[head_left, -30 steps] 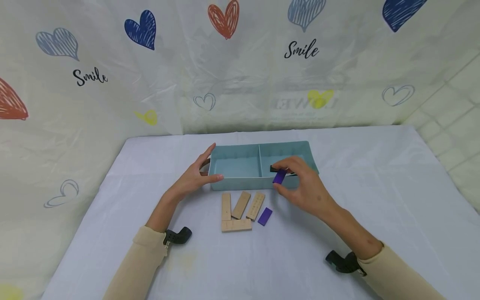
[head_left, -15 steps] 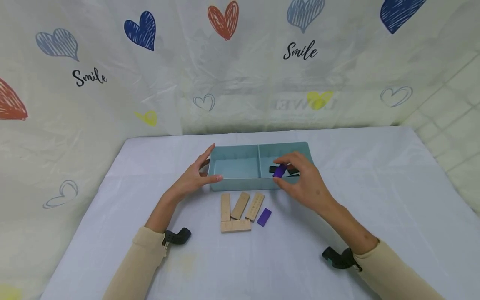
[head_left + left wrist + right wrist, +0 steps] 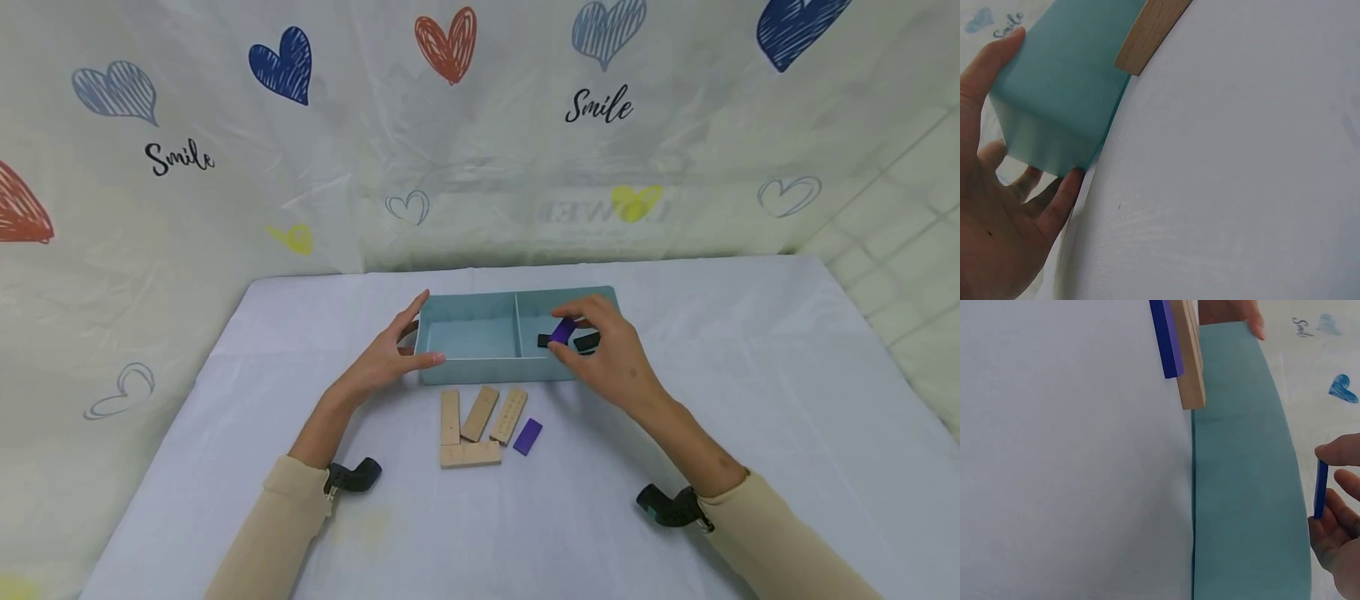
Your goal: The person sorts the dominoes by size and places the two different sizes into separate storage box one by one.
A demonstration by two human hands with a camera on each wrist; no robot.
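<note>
A pale teal two-compartment box (image 3: 480, 371) lies crosswise on the table. My left hand (image 3: 375, 358) holds its left end, thumb on the front rim and the other fingers around the end wall, as the left wrist view shows. Between thumb and fingertips my right hand (image 3: 618, 358) pinches a small purple block (image 3: 563, 331) above the right compartment. Dark blocks (image 3: 587, 342) lie in that compartment, partly hidden by the hand. In the right wrist view the pinched purple block (image 3: 1320, 487) stands upright beyond the box's front wall.
In front of the box lie several plain wooden blocks (image 3: 450, 417), one crosswise nearest me. To their right is a second purple block (image 3: 528, 437). White cloth (image 3: 570, 517) covers the table, and a heart-printed curtain (image 3: 480, 133) hangs behind.
My right hand has carried the purple block slightly away from me, from over the front rim to further inside the right compartment's outline. The left hand stays on the box.
</note>
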